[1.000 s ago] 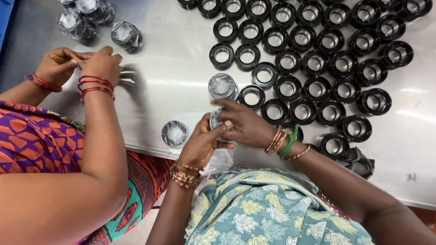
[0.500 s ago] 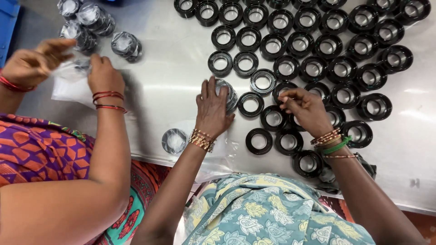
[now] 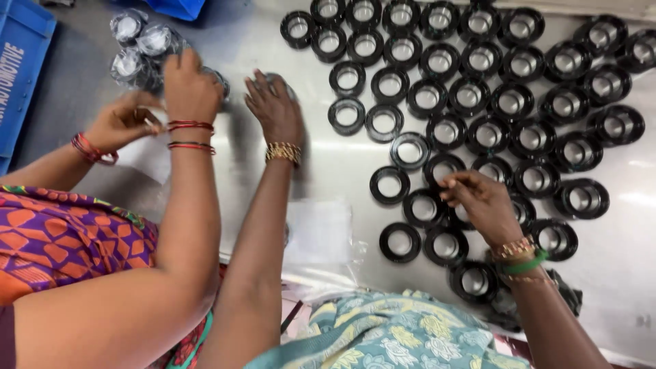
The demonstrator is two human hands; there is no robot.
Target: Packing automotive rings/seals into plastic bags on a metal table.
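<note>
While stretching up the steel counter (image 3: 328, 164) with the left hand (image 3: 277, 109), keeping it open, palm down, and resting the spread fingertips on a bagged ring (image 3: 279, 78) that is mostly hiding under them. Wearing a gold bangle (image 3: 283, 152) at that wrist.

Curling the right hand (image 3: 482, 205) toward the near right part of the counter, touching the fingertips to the rim of a black ring (image 3: 425, 207); cannot tell whether actually gripping it or only touching. Wearing a green bangle (image 3: 525, 263) on that wrist.

Working at the near end of the rows of black rings (image 3: 492, 96), lying flat and close together from the far edge down toward the near right edge, many touching their neighbours. Leaving one single ring (image 3: 400, 242) lying just left of the right hand, near the near edge.

Keeping a clear plastic bag (image 3: 321, 232) lying flat at the near edge, between the two forearms.

Sharing the counter's left side with a co-worker's hands (image 3: 191, 85), in red bangles, handling something just beside the left hand. Lying beyond them, toward the far left corner, a cluster of wrapped rings (image 3: 140, 44); standing past the left edge, a blue crate (image 3: 20, 75).
</note>
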